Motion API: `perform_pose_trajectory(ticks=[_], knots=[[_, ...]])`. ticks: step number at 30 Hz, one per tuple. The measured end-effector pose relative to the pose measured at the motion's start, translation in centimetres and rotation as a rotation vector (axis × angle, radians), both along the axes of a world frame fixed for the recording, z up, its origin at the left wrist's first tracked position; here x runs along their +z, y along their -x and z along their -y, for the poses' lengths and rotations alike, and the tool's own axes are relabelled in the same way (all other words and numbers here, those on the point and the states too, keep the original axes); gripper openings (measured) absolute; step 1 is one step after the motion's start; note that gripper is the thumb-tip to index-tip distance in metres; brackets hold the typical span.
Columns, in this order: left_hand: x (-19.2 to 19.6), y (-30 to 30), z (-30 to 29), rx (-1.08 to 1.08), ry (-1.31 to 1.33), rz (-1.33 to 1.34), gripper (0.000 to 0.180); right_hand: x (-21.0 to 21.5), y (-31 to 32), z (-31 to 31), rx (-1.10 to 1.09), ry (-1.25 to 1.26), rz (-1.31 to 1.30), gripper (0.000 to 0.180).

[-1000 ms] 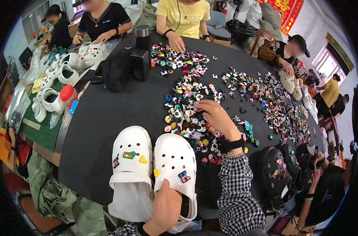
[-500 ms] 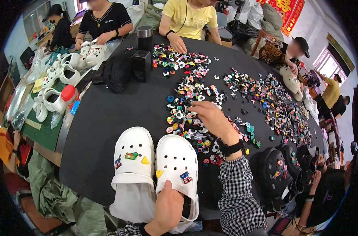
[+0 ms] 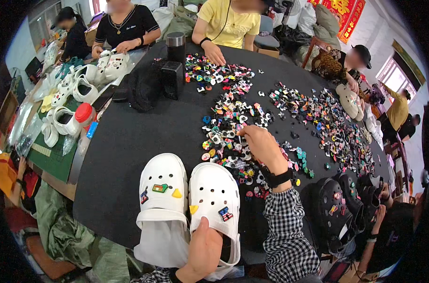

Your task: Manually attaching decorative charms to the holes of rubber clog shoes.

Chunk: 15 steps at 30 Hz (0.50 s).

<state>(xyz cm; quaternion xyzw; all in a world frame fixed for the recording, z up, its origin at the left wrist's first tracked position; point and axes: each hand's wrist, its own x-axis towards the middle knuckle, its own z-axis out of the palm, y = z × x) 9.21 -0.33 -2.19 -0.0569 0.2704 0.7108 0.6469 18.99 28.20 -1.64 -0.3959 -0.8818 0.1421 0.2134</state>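
Note:
Two white clogs stand side by side at the table's near edge. My left hand (image 3: pixel 206 247) is closed on the right-hand clog (image 3: pixel 213 188), thumb on top and fingers inside its opening. That clog carries a yellow charm and a flag-patterned charm. Touching it, the left-hand clog (image 3: pixel 163 181) bears a green charm, a yellow one and a flag-patterned one; pale wrapping shows at its heel. Over the pile of small colourful shoe charms (image 3: pixel 224 134), my right hand (image 3: pixel 264 147) has its fingertips pinched together. What lies between them is too small to make out.
More charms (image 3: pixel 334 129) spread across the right of the black table (image 3: pixel 120 146). Black clogs (image 3: pixel 334 207) sit at the right edge. A black cup (image 3: pixel 175 47) stands at the back. Left are white clogs (image 3: pixel 66 120) and a red-lidded jar (image 3: pixel 84 113). Several people work around the table.
My right hand has shifted slightly right over the charms, and its stretched fingers have drawn together. My left hand keeps its grip on the white clog.

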Motion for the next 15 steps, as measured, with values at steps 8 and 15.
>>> perform_pose_trajectory(ticks=[8,15], knots=[[0.4,0.1,-0.1,0.009,-0.064,-0.025,0.053,-1.3,1.7,0.0,0.228,-0.201,-0.087,0.022],[0.9,0.2,-0.2,0.021,-0.075,-0.038,0.053,-2.1,1.5,-0.3,0.239,-0.119,-0.105,0.031]])
